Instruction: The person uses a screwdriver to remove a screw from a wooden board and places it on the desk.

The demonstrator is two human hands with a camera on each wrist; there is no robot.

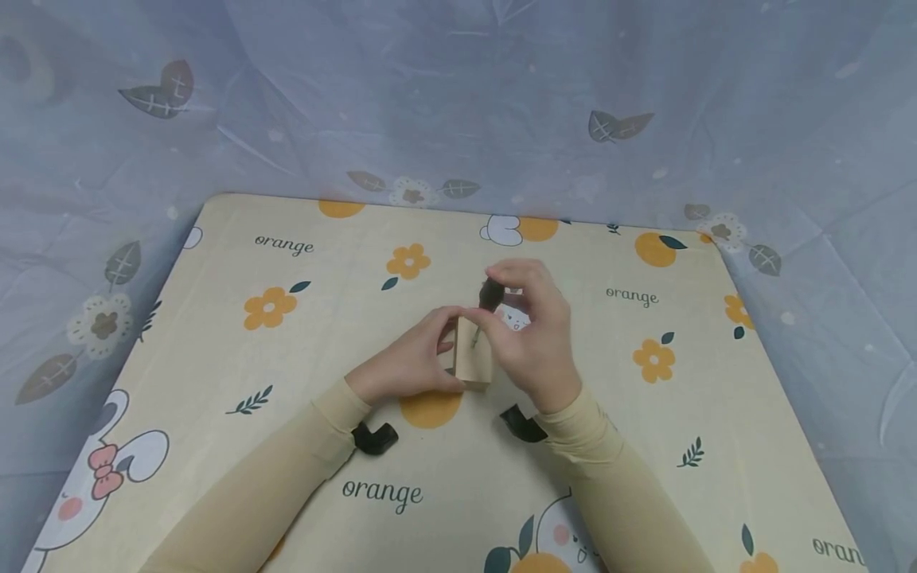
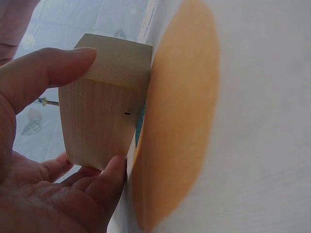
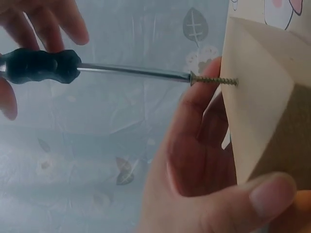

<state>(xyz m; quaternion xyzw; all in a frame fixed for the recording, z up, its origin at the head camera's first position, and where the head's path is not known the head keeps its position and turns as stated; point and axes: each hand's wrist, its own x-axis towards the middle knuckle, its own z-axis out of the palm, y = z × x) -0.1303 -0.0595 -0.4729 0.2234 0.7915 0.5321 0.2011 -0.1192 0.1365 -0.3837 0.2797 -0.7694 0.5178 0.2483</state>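
Note:
A pale wooden block [image 1: 473, 364] stands on the patterned table, held by my left hand [image 1: 408, 358] from its left side. In the left wrist view the thumb lies on one end of the block [image 2: 99, 121] and the fingers curl under the other; a small dark hole [image 2: 127, 113] shows in its side. My right hand [image 1: 540, 338] grips a dark-handled screwdriver [image 1: 491, 294] between thumb and fingers. In the right wrist view the shaft's tip meets the head of a brass-coloured screw [image 3: 212, 79]. This screw stands partly out of the block's upper face, with much of its thread showing.
The table carries a cream cloth [image 1: 322, 302] printed with oranges, flowers and lettering. Behind it and along the sides hangs a bluish plastic curtain [image 1: 415, 95]. Black wrist-camera mounts [image 1: 376, 439] jut out below each cuff.

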